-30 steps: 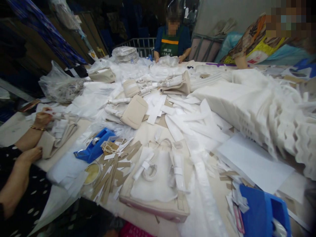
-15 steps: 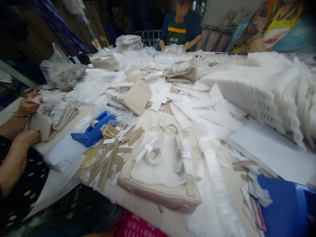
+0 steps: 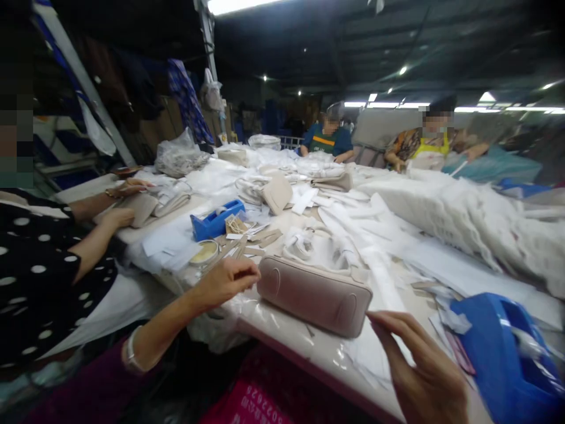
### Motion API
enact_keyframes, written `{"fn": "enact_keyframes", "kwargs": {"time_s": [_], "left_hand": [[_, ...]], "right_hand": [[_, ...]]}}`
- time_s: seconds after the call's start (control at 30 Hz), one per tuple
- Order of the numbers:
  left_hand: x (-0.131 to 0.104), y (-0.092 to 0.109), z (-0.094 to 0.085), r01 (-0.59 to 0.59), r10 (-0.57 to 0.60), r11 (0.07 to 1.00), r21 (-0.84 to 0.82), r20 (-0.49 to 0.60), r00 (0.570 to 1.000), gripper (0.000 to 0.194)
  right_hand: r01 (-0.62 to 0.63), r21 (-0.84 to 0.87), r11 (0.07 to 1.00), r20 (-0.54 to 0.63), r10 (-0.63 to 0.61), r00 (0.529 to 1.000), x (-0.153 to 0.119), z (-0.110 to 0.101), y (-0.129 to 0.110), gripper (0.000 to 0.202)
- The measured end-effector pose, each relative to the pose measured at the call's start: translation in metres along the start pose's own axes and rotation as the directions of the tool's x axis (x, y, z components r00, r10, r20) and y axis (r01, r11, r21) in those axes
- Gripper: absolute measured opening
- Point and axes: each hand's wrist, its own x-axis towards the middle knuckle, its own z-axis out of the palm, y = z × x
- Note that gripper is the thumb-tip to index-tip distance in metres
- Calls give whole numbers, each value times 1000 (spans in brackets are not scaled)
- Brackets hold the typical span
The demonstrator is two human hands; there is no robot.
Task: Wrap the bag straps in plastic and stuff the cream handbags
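A beige handbag (image 3: 313, 297) lies at the table's near edge, its long base facing me and its straps wrapped in white padding behind. My left hand (image 3: 227, 282) is at the bag's left end, fingers curled and pressed together at its edge. At the right end, my right hand (image 3: 421, 359) pinches the lower corner between thumb and fingertips. White foam strips (image 3: 375, 271) spread behind and to the right of the bag.
Left of the bag are a blue tape dispenser (image 3: 218, 219), a tape roll (image 3: 203, 252) and card strips. A larger blue dispenser (image 3: 489, 335) stands at the right. A co-worker's hands hold another bag (image 3: 143, 209) at the left. Two people are across the table.
Both my hands have come into view and reached the handbag's ends. The camera has tilted up, showing the ceiling lights. The bag's base now faces me more fully.
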Motion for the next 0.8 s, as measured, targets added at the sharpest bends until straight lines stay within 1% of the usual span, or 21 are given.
{"fn": "enact_keyframes", "kwargs": {"time_s": [0.03, 0.07, 0.1, 0.13, 0.2, 0.27, 0.3, 0.37, 0.43, 0.53, 0.6, 0.7, 0.73, 0.8], "left_hand": [[10, 2, -2, -47, 46, 999, -5, -163, 986, 17], [20, 4, -3, -83, 78, 996, -11, -260, 962, 19], [32, 6, -3, -109, 100, 994, -13, -302, 948, 21], [44, 7, -2, -122, 114, 993, -6, -307, 945, 21], [66, 10, 3, -90, 97, 995, 38, -237, 967, 20], [84, 12, 9, -3, 15, 997, 71, -164, 986, 19], [91, 11, 12, 41, -31, 997, 69, -140, 990, 21], [103, 5, 20, 94, -91, 995, 18, -139, 986, 28], [110, -5, 29, 100, -106, 994, -47, -170, 980, 33], [115, -22, 39, 94, -119, 988, -124, -204, 972, 35], [117, -31, 42, 114, -147, 980, -164, -205, 968, 38], [116, -38, 43, 165, -205, 962, -216, -177, 963, 39], [115, -40, 43, 163, -207, 955, -249, -163, 965, 38], [113, -42, 44, 102, -181, 913, -396, -168, 969, 37]], "right_hand": [[103, 28, 994, 8, -103, 995, 12, 11, -15, 20], [179, 43, 983, 35, -181, 983, 25, 22, -30, 22], [244, 36, 969, 73, -246, 966, 38, 33, -44, 23], [294, -2, 956, 120, -292, 949, 51, 43, -56, 23], [355, -138, 925, 237, -317, 918, 72, 63, -72, 21], [384, -282, 879, 358, -274, 892, 88, 81, -79, 18], [391, -328, 860, 416, -240, 877, 93, 90, -80, 16], [395, -356, 847, 519, -173, 837, 102, 104, -78, 14], [384, -331, 862, 591, -128, 797, 108, 116, -74, 16], [342, -256, 904, 648, -103, 755, 116, 131, -70, 20], [307, -220, 926, 676, -82, 732, 122, 139, -69, 20], [256, -242, 936, 716, -6, 698, 130, 149, -71, 21], [248, -252, 935, 727, 14, 687, 132, 152, -71, 22], [247, -251, 936, 749, 26, 662, 135, 156, -71, 25]]}}
